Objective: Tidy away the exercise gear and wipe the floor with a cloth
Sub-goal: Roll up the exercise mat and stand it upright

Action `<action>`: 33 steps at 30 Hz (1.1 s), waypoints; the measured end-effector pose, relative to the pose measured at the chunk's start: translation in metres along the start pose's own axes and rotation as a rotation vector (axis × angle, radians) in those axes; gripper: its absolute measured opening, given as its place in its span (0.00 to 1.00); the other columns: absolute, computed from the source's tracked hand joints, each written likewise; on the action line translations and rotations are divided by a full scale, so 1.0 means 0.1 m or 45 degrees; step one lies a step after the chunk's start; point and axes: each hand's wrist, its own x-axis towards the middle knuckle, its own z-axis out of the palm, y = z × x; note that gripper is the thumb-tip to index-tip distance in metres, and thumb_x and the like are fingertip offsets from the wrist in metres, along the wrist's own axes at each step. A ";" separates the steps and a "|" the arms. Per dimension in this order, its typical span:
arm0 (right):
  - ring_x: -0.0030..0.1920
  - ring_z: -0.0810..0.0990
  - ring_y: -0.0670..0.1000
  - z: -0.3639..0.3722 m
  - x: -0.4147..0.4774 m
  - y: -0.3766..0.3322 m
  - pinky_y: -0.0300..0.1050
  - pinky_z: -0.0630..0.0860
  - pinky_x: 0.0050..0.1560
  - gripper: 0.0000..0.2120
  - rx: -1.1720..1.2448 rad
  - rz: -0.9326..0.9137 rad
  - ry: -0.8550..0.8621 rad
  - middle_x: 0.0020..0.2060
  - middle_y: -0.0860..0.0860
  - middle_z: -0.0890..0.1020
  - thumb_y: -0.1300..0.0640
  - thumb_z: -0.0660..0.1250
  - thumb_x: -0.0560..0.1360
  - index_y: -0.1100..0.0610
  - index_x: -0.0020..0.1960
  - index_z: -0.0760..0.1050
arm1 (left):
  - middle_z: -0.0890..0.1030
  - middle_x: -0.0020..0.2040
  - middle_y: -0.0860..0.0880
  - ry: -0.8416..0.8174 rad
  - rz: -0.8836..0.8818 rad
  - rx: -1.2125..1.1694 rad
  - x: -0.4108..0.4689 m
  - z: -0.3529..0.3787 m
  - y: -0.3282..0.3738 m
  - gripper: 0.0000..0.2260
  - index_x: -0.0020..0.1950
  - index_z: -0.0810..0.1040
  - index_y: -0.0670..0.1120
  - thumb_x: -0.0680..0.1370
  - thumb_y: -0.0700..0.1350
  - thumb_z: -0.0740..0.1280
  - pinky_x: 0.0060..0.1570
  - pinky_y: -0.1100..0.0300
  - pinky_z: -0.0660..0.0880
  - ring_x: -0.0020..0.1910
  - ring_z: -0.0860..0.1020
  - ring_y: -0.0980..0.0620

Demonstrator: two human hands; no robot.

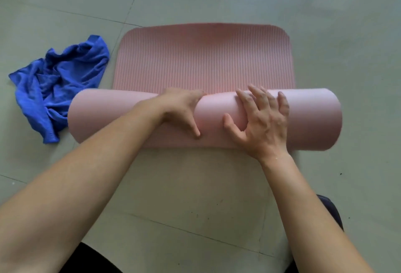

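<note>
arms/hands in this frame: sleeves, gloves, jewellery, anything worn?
Both forearms are bare right to the frame edge, so no sleeves show. The left hand and right hand carry no gloves, and no rings, watch or wristband are visible. Fingernails look short and unpainted. The only clothing in view is dark fabric at the bottom edge.

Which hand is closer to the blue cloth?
The left hand. It presses on the pink mat roll toward the side where the blue cloth lies crumpled on the floor. The right hand rests on the roll further from the cloth.
</note>
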 end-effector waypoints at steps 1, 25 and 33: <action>0.70 0.72 0.57 0.01 -0.01 0.01 0.63 0.55 0.75 0.33 -0.005 0.013 -0.003 0.67 0.53 0.77 0.32 0.58 0.73 0.51 0.68 0.75 | 0.76 0.67 0.52 -0.097 0.021 -0.075 -0.03 0.00 0.02 0.46 0.72 0.64 0.57 0.58 0.63 0.78 0.63 0.51 0.72 0.66 0.74 0.46; 0.79 0.32 0.60 0.10 0.32 0.18 0.63 0.32 0.76 0.68 -0.036 -0.042 -0.414 0.80 0.57 0.36 0.32 0.77 0.59 0.49 0.82 0.37 | 0.80 0.57 0.43 0.768 -0.384 -0.004 0.67 0.06 -0.09 0.26 0.59 0.76 0.47 0.81 0.62 0.48 0.61 0.43 0.64 0.58 0.75 0.41; 0.76 0.60 0.61 0.24 0.26 0.21 0.65 0.50 0.76 0.56 -0.166 -0.037 -0.076 0.76 0.55 0.65 0.54 0.81 0.57 0.50 0.79 0.57 | 0.78 0.64 0.42 0.814 -0.207 -0.015 0.47 0.22 -0.13 0.28 0.64 0.75 0.46 0.81 0.62 0.46 0.65 0.47 0.64 0.64 0.74 0.42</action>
